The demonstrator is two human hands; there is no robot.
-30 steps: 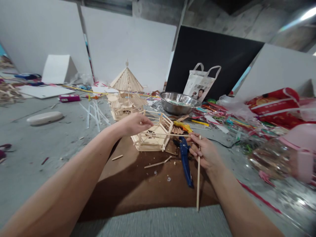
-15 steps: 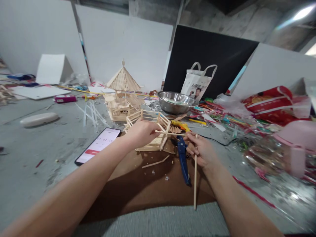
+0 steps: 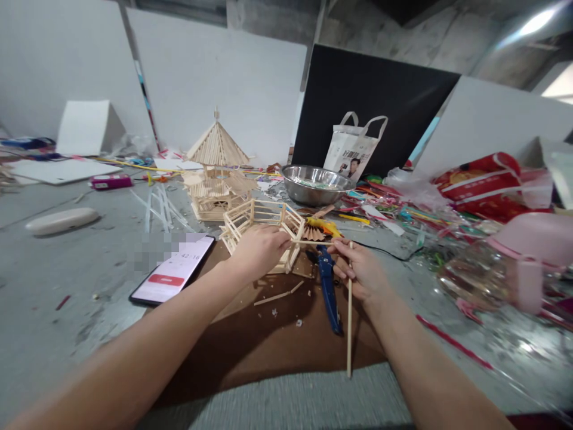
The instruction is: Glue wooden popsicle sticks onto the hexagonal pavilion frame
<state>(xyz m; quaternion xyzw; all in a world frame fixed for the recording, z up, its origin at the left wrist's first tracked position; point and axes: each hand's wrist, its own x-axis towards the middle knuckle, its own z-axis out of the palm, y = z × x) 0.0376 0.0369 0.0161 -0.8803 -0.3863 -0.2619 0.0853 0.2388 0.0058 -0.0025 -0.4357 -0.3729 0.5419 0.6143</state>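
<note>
A thin wooden stick (image 3: 313, 242) runs level between my hands. My left hand (image 3: 264, 248) pinches its left end, in front of an open wooden stick frame (image 3: 255, 210). The fingers of my right hand (image 3: 358, 266) are closed on its other end. A second, longer wooden stick (image 3: 350, 334) hangs down from the same right hand, its lower tip near the grey cloth. Just left of that stick, blue-handled cutters (image 3: 330, 292) lie on the brown board (image 3: 268, 334). Behind the frame stands a small pagoda (image 3: 217, 164) built of similar sticks.
A phone (image 3: 176, 269) lies left of the frame. Behind stand a metal bowl (image 3: 316, 185) and a white bag (image 3: 353, 146). To the right are a pink-lidded jug (image 3: 514, 263), a red packet (image 3: 483, 185) and scattered strips. Stick offcuts (image 3: 277, 297) lie on the board.
The whole view has shifted a little, so most things sit slightly further left. My left hand has moved slightly lower over the frame's front. Both hands keep their hold.
</note>
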